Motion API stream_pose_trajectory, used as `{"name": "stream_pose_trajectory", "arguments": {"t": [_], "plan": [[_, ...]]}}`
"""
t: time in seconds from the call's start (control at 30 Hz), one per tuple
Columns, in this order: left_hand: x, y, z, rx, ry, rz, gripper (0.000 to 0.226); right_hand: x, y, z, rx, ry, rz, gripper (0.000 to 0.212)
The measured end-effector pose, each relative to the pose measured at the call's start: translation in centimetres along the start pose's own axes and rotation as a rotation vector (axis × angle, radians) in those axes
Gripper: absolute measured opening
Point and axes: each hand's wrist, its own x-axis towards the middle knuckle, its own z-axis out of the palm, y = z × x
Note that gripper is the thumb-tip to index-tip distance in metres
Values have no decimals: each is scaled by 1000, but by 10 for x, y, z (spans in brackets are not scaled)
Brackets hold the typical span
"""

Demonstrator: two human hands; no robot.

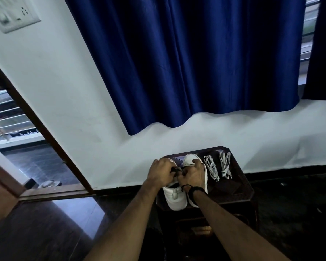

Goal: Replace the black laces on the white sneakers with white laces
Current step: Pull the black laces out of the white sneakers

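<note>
- Two white sneakers [174,196] are being kept side by side on a small dark table [239,193], toes pointing toward the wall.
- A bit of black lace [175,169] is being pinched between the two hands over the left sneaker — the left hand [161,171] is curled around it, and the fingers of the right hand [193,174] are being bent onto the same spot.
- How many eyelets are being left threaded cannot be told; the hands are covering that part of the shoe.
- Two bundles of white laces [217,166] are being left untouched on the table, just to the right of the sneakers.
- By the look of it, the task is being worked at an early stage — black lace is being dealt with on one shoe, and no white lace is being threaded yet.
- The lacing of the right sneaker is being hidden by the right hand.
</note>
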Motion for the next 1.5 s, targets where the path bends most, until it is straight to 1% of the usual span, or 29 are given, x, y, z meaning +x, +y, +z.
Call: {"name": "stream_pose_trajectory", "arguments": {"t": [0.13, 0.2, 0.23, 0.3, 0.37, 0.4, 0.43, 0.47, 0.57, 0.63, 0.67, 0.73, 0.77, 0.8, 0.83, 0.87, 0.9, 0.93, 1.0, 1.03, 1.07, 1.17, 1.23, 1.27, 1.3, 1.37, 1.43, 1.47, 1.5], "plan": [[-1, -3, 5, 74, 165, 4, 24, 1, 2, 3, 1, 2, 4, 29], [-4, -13, 1, 36, 333, -35, 21, 0, 2, 3, 9, 8, 3, 32], [-6, -19, -1, -65, 467, -119, 20, 0, 1, 3, 14, 8, 5, 34], [-9, -27, -13, -342, 712, -411, 17, -1, 1, 2, 18, 7, 8, 37], [-10, -39, -27, -587, 878, -760, 20, -1, 0, 0, 19, 4, 6, 38], [-10, -47, -31, -695, 923, -917, 23, -1, 1, 0, 17, 1, 6, 39], [-10, -56, -34, -759, 916, -1028, 26, 0, 1, -1, 11, -1, 4, 39], [-12, -65, -34, -774, 860, -1072, 28, 0, 1, 0, 5, -1, 2, 39], [-22, -73, -22, -676, 573, -1038, 29, 0, 2, 0, -7, 12, -13, 37], [-29, -64, -9, -631, 455, -1055, 46, -2, 1, 1, -19, 19, -25, 37], [-31, -57, -3, -640, 427, -1046, 52, -1, 1, 1, -26, 21, -30, 36], [-35, -39, 11, -715, 353, -939, 50, -2, -1, -1, -42, 15, -31, 33], [-38, -29, 18, -733, 273, -852, 47, -4, -2, -2, -49, 18, -35, 29], [-41, -19, 26, -720, 197, -775, 45, -5, -3, -3, -55, 33, -46, 23], [-44, -10, 33, -689, 160, -720, 42, -6, -5, -4, -76, 61, -79, 19], [-47, -4, 39, -651, 169, -686, 37, -7, -6, -4, -128, 90, -147, 24], [-50, 3, 44, -614, 218, -663, 31, -5, -8, -3, -202, 105, -268, 33], [-52, 8, 48, -572, 286, -649, 25, -2, -10, -3, -282, 109, -432, 37], [-53, 14, 53, -490, 387, -638, 18, 6, -19, -2, -391, 99, -759, 26], [-53, 16, 55, -458, 404, -637, 17, 10, -25, -2, -442, 85, -861, 16], [-53, 17, 57, -436, 398, -641, 16, 15, -30, -2, -499, 44, -906, 9], [-53, 20, 57, -490, 367, -682, 18, 26, -40, 2, -653, -17, -929, 15], [-52, 23, 55, -550, 347, -718, 24, 30, -42, -1, -659, -58, -897, 14], [-52, 24, 54, -562, 346, -734, 27, 30, -42, -5, -628, -80, -832, 12], [-51, 25, 54, -566, 350, -750, 30, 31, -41, -7, -574, -93, -724, 10], [-50, 27, 56, -571, 354, -775, 35, 33, -34, -15, -364, -41, -388, 11], [-51, 29, 58, -577, 354, -789, 35, 41, -29, -30, -56, 12, -7, 12], [-51, 29, 57, -577, 355, -802, 35, 45, -25, -36, 70, 7, 123, 12], [-51, 30, 57, -574, 353, -815, 35, 50, -21, -40, 119, -36, 188, 15]]}}
